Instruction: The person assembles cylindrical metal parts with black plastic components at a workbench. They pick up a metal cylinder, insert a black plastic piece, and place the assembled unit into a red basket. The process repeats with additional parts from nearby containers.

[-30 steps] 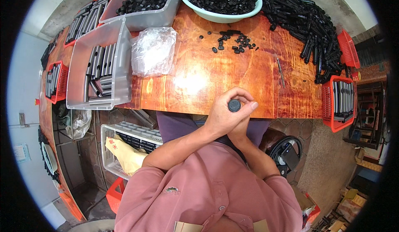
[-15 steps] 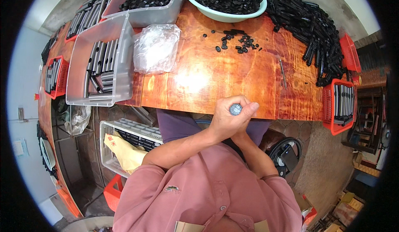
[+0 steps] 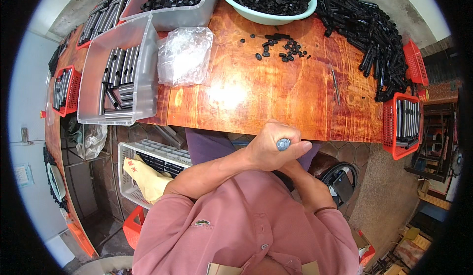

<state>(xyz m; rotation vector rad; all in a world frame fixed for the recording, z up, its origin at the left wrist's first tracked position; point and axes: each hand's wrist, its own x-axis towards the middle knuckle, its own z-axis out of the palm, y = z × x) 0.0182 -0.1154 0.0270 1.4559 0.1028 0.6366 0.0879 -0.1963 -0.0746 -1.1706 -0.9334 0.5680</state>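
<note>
My left hand (image 3: 274,147) is closed in a fist around a round rod or handle (image 3: 283,144) in front of my body, at the table's near edge. Only its grey-blue round end shows, poking up between the fist and the thumb; the rest is hidden. Beneath the left hand, my right hand (image 3: 291,166) is mostly covered and its fingers are out of sight. On the table (image 3: 276,93), a thin metal tool (image 3: 335,87) lies to the right. Several small black plugs (image 3: 290,51) are scattered farther back.
Clear bins (image 3: 148,73) hold metal tubes and black parts at left, beside a crumpled plastic bag (image 3: 185,56). A pale green basin (image 3: 271,19) of black pieces and a heap of black tubes (image 3: 367,33) lie at the back. A red basket (image 3: 396,147) stands right.
Both hands have shifted slightly toward me and to the right. The rod's end has moved with the left fist and now shows at a more tilted angle.
</note>
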